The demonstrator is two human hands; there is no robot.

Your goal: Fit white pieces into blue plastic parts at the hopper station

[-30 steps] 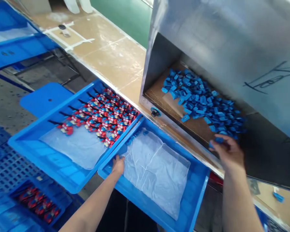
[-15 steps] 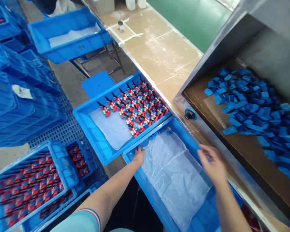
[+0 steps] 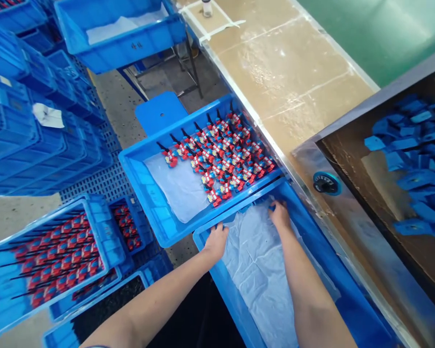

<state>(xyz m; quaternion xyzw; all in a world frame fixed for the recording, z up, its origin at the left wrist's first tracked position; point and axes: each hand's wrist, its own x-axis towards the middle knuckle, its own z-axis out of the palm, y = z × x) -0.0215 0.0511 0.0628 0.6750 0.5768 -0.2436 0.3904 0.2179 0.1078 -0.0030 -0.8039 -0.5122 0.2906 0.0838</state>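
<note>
A thin, wrinkled whitish liner sheet (image 3: 255,270) lies in the near blue bin (image 3: 351,290). My left hand (image 3: 217,240) is at the sheet's far left corner beside the bin's rim, its fingers closed on the edge. At the far right part of the sheet, my right hand (image 3: 280,216) has its fingers bent and closed on that edge; the fingertips are partly hidden. Just beyond, a second blue bin (image 3: 141,193) holds rows of small red, white and blue parts (image 3: 224,154) with black stems, on a similar sheet.
On the right, a metal-sided box (image 3: 348,212) with a black knob (image 3: 324,183) holds a heap of blue pieces (image 3: 416,159). A tan worktable (image 3: 275,63) runs behind. Stacked blue crates (image 3: 39,140) and a crate of red parts (image 3: 94,212) stand left.
My right hand has moved from the bin's right side forward and left onto the sheet's far edge. My left hand stays at the left corner. The view has shifted, with surroundings displaced.
</note>
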